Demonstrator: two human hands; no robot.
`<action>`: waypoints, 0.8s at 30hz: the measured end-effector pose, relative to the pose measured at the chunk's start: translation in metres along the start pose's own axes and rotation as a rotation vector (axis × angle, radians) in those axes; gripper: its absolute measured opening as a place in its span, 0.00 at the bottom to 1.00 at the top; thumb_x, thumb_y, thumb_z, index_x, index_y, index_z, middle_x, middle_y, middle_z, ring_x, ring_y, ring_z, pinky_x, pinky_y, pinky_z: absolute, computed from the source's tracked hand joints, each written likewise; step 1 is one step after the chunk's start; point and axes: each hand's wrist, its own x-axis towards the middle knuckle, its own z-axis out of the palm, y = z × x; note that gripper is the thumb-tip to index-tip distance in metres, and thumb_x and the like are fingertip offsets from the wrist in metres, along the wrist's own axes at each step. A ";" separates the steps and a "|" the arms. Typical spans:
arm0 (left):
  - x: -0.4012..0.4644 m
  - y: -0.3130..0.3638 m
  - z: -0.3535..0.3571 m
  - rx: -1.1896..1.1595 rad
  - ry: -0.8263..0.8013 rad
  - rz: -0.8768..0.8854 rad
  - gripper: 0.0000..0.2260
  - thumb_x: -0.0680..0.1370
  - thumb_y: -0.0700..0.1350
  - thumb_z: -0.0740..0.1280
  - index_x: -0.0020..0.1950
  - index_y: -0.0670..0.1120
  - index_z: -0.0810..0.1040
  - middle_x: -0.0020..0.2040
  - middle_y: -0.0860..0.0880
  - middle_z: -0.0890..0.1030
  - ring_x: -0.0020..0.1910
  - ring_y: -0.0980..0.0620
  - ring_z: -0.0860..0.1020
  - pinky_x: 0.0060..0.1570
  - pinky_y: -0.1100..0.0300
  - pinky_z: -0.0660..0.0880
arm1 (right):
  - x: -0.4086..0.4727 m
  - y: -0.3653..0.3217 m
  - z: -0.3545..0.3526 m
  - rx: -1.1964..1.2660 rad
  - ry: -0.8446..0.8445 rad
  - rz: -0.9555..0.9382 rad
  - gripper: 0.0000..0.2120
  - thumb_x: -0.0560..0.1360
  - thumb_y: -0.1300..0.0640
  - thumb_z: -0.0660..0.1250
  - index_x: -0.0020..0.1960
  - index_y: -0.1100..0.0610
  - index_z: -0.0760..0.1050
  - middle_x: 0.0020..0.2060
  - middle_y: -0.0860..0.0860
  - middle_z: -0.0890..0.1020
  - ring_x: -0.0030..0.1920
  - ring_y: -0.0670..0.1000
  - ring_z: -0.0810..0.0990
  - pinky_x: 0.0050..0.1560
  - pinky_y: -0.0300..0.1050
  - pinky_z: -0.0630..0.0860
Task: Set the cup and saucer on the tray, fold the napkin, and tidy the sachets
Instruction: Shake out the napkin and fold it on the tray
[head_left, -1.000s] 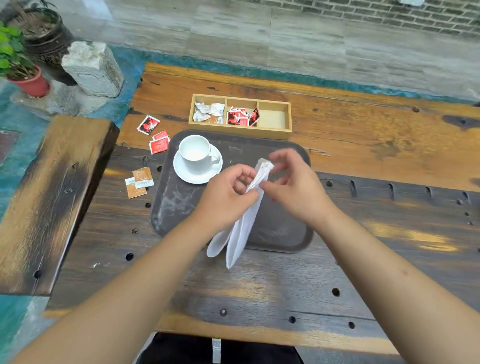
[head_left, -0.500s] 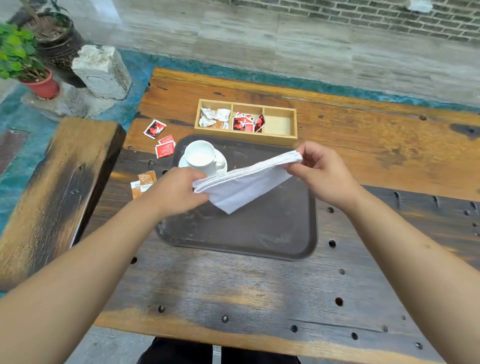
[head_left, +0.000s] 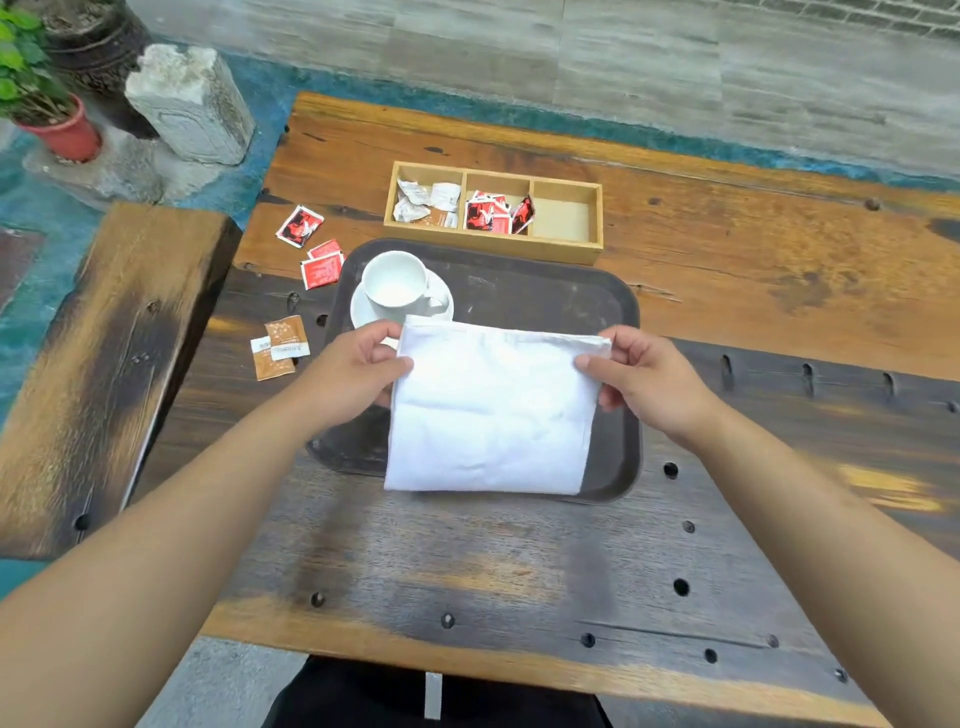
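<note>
A white napkin (head_left: 491, 415) hangs as a flat folded rectangle over the dark tray (head_left: 561, 301). My left hand (head_left: 353, 371) pinches its top left corner and my right hand (head_left: 644, 376) pinches its top right corner. Behind the napkin, a white cup (head_left: 396, 283) stands on its saucer (head_left: 444, 304) in the tray's far left corner. Red sachets (head_left: 317, 254) and brown sachets (head_left: 278, 345) lie loose on the table left of the tray. A wooden sachet box (head_left: 493, 249) beyond the tray has white and brown sachets in its left compartment, red ones in the middle, none in the right.
The wooden table (head_left: 779, 270) has peg holes along its near and right parts. A wooden bench (head_left: 98, 353) runs along the left. A stone block (head_left: 189, 101) and a potted plant (head_left: 52, 114) stand on the ground at far left.
The napkin was bunched and hanging between both hands, then stretched out sideways. Now it hangs flat as a rectangle, held by its two top corners over the tray.
</note>
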 end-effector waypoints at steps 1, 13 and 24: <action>0.008 -0.005 0.003 0.008 0.012 -0.037 0.10 0.80 0.42 0.65 0.53 0.57 0.79 0.45 0.51 0.87 0.46 0.50 0.86 0.39 0.59 0.83 | 0.008 0.006 0.004 -0.008 0.005 0.029 0.04 0.78 0.62 0.70 0.46 0.61 0.77 0.26 0.54 0.76 0.24 0.48 0.74 0.27 0.40 0.74; 0.052 -0.037 0.014 0.502 0.312 0.187 0.06 0.75 0.46 0.73 0.51 0.53 0.81 0.46 0.51 0.73 0.38 0.58 0.74 0.40 0.68 0.69 | 0.067 0.055 0.032 -0.284 0.144 -0.023 0.07 0.76 0.57 0.71 0.41 0.52 0.77 0.36 0.50 0.76 0.25 0.44 0.75 0.26 0.35 0.70; -0.001 -0.066 0.011 0.975 0.016 0.824 0.03 0.74 0.38 0.72 0.47 0.41 0.84 0.42 0.45 0.80 0.43 0.43 0.77 0.46 0.53 0.77 | 0.031 0.082 0.021 -0.969 -0.071 -0.390 0.07 0.73 0.63 0.71 0.50 0.57 0.83 0.44 0.56 0.79 0.44 0.60 0.80 0.45 0.52 0.79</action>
